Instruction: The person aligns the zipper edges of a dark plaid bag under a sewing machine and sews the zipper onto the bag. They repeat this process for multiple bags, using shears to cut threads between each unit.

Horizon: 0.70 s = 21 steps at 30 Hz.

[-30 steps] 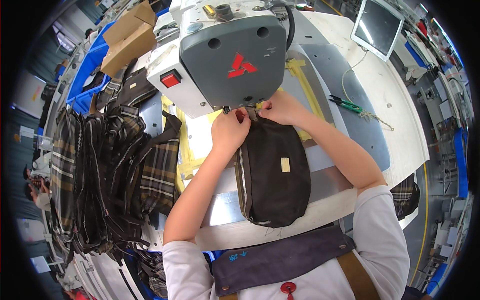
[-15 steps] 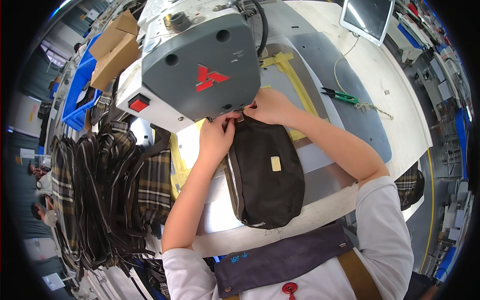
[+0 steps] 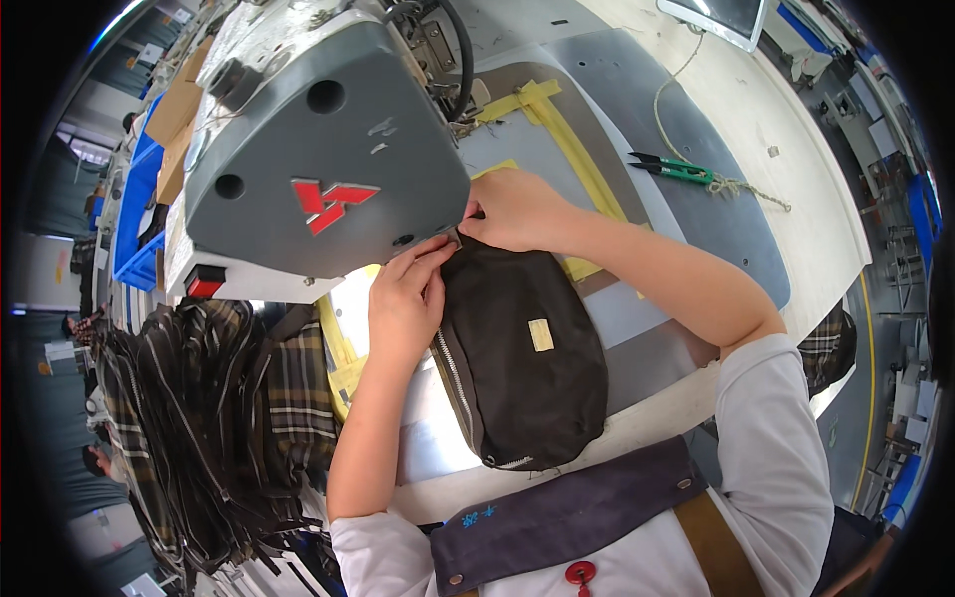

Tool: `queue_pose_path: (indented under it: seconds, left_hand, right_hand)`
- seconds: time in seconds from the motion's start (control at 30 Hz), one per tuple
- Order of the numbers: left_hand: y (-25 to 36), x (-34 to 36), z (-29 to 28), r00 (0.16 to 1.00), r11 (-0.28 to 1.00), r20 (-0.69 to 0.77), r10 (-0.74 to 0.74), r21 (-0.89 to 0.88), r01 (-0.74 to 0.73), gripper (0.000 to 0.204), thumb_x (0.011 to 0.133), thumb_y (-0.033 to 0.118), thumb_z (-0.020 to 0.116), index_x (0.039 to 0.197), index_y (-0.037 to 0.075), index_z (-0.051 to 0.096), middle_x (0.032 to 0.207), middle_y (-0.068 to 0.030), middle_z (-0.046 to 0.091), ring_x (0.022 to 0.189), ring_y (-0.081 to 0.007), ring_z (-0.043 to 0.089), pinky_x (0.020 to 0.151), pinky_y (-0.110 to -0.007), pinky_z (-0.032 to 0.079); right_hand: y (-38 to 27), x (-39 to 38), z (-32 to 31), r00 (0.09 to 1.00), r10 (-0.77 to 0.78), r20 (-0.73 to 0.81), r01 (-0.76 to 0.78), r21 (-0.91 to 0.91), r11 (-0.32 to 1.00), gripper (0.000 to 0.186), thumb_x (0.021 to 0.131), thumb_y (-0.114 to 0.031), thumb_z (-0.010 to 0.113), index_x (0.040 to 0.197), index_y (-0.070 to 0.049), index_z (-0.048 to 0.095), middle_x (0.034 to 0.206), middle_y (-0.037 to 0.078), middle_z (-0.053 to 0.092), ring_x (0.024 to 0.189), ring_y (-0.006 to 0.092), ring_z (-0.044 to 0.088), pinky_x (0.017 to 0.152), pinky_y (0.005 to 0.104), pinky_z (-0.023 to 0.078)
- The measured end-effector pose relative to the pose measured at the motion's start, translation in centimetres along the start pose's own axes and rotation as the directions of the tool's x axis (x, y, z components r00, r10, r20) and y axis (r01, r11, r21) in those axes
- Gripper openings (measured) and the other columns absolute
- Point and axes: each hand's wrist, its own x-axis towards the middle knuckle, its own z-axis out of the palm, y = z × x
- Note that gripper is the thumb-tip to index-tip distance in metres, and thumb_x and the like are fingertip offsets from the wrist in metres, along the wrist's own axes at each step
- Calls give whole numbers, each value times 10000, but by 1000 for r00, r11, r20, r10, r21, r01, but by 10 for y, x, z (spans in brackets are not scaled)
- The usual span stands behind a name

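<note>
Camera view shifts; left hand (image 3: 408, 289) lies straighter-fingered at black bag (image 3: 532, 383) end, pinch unclear. Right hand (image 3: 517, 209) pinches same end. Positioning at machine head (image 3: 298, 139) seemingly continues.

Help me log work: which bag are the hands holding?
The black zippered bag with the cream patch: the left hand and right hand hold its far end; the plaid bags either side are unheld.

- Is a long black fabric pouch (image 3: 527, 398), with rounded lower end.
- Bears a small rectangular cream label (image 3: 540, 335) on its upward face.
- Has a silver-toothed zipper (image 3: 455, 368) along the left side, bending at the lower corner.
- Lies on the white worktable (image 3: 816, 239), slightly wrinkled.
</note>
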Motion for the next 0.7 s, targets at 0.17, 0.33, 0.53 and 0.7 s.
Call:
queue_pose_path:
  seconds: [0.17,0.33,0.53,0.7]
  left_hand:
    - [3,5,-4,996,992,38,84,93,-88,327,763,-57,599,1054,59,691,1129,-58,667,940,-275,645,831,-376,523]
    - [8,6,-5,992,979,53,117,164,-124,305,742,-64,593,1022,24,677,1086,-70,663,940,-271,641,816,-367,525]
    - [11,4,-5,994,988,33,108,109,-111,279,762,-60,593,1025,7,657,1104,-91,659,974,-294,629,839,-380,514]
    - [14,5,-6,996,993,57,71,89,-76,259,795,14,632,1053,26,654,1086,-88,644,972,-293,616,835,-378,507]
  right_hand:
    - [-2,-3,-1,1000,-8,-21,9,11,1000,220,800,-226,634,855,-25,702,851,152,691,834,326,657,739,408,511]
    - [-6,-4,5,999,-20,-49,18,-45,999,217,800,-231,635,834,-24,689,816,149,683,815,327,654,731,409,508]
    - [-10,-5,-5,997,36,-75,-38,-26,999,168,775,-216,632,838,-61,651,846,103,675,851,290,651,720,405,512]
    - [-2,7,0,999,23,-36,-26,-73,997,149,754,-214,646,841,-93,641,878,66,667,874,254,646,727,388,509]
